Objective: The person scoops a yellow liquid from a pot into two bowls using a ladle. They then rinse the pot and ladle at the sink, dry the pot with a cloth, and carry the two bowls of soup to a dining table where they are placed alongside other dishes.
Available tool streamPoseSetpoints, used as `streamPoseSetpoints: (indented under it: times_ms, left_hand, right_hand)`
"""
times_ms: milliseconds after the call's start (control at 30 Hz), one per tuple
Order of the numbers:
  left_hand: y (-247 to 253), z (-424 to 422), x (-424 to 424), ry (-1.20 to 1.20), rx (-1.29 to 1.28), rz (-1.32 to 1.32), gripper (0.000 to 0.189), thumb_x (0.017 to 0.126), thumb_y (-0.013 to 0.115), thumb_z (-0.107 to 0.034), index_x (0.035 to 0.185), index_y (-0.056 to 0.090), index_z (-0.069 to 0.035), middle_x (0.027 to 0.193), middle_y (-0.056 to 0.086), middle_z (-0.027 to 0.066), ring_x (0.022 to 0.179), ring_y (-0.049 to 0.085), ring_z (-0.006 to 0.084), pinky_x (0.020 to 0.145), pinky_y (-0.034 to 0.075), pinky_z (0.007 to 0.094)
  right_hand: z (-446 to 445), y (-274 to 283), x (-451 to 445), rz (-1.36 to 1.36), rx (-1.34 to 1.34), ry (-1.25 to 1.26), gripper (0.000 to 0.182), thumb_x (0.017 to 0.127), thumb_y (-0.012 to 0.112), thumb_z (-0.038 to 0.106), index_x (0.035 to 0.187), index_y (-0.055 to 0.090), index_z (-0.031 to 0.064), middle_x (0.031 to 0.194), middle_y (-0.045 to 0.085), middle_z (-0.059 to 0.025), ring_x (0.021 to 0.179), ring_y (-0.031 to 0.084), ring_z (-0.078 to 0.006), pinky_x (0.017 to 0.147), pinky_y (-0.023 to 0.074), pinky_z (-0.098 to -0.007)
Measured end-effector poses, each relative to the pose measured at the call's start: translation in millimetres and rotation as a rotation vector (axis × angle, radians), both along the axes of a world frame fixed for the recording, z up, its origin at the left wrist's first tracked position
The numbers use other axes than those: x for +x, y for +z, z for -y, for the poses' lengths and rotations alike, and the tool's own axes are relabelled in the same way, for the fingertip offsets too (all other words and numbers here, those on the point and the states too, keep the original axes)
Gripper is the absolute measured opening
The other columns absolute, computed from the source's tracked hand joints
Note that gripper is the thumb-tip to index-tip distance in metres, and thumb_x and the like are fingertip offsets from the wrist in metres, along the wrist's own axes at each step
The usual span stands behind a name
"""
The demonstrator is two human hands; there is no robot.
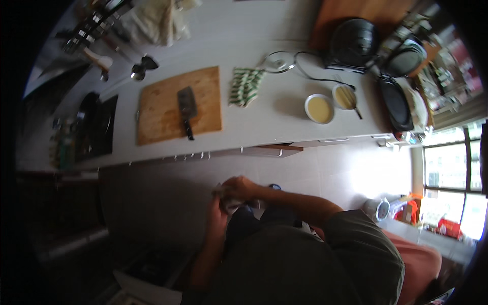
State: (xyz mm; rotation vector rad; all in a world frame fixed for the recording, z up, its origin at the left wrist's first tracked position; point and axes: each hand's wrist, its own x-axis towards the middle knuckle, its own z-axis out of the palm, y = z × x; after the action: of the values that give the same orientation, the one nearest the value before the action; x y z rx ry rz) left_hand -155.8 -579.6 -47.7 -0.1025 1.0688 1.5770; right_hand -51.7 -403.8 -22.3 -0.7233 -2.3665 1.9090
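In front of my body, over the floor, both hands meet around a blurred greyish-white bundle (230, 206), perhaps a cloth; its exact kind cannot be made out. My left hand (218, 209) grips it from the left side. From above and the right, my right hand (241, 187) closes on its upper part. Beyond them on the counter (263, 126) lies a wooden cutting board (156, 110) bearing a cleaver (187, 105), its black handle towards me. A green-and-white striped cloth (246, 87) rests right of the board.
Two bowls of pale yellow liquid, a nearer bowl (319, 109) and a farther bowl (343, 97) with a whisk-like utensil, stand rightward. A glass lid (279, 62), a corded black appliance (352, 45) and a black pan (396, 101) sit behind. A drawer (280, 149) juts out. Salmon-coloured clothing (415, 253) shows behind me.
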Motion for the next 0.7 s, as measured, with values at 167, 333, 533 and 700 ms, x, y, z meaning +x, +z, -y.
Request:
streamPoseSetpoints:
  times_ms: [167,333,533,700]
  left_hand:
    - [-16,-4,-32,-0.253,-0.095,0.147,0.032,0.103,0.054,-0.025,0.124,0.059,-0.002,0.114,0.066,0.013,0.102,0.066,0.0219,0.088,0.055,0.037]
    - [102,-94,1,-0.249,0.079,-0.32,0.02,0.098,0.063,-0.01,0.114,0.059,0.0,0.103,0.065,0.0068,0.094,0.064,0.0154,0.082,0.054,0.0304]
    - [193,-181,58,-0.763,0.434,-0.49,0.023,0.1,0.059,-0.009,0.122,0.056,0.0,0.108,0.064,0.0032,0.098,0.058,0.0071,0.087,0.047,0.0247]
    - [243,-269,111,-0.991,0.644,-0.599,0.021,0.1,0.059,-0.006,0.119,0.053,-0.001,0.104,0.061,0.0014,0.096,0.054,0.0057,0.085,0.046,0.0231]
  right_hand:
    - [20,39,33,0.012,0.132,-0.279,0.037,0.093,0.063,0.025,0.12,0.068,0.0,0.115,0.07,-0.0215,0.106,0.069,-0.0347,0.093,0.0533,-0.0405]
    - [13,75,92,0.159,-0.008,-0.64,0.036,0.092,0.066,0.024,0.117,0.069,-0.0005,0.105,0.072,-0.0216,0.099,0.072,-0.0271,0.087,0.0553,-0.0361]
    - [-28,109,165,-0.47,-0.429,-0.689,0.068,0.087,0.069,0.008,0.15,0.042,0.0056,0.141,0.057,-0.0114,0.133,0.052,-0.0231,0.113,0.0385,-0.0379]
    - [-121,131,226,-0.55,-0.174,-0.76,0.09,0.084,0.077,0.002,0.158,0.027,0.0079,0.155,0.042,-0.0087,0.14,0.044,-0.0213,0.116,0.0351,-0.0423]
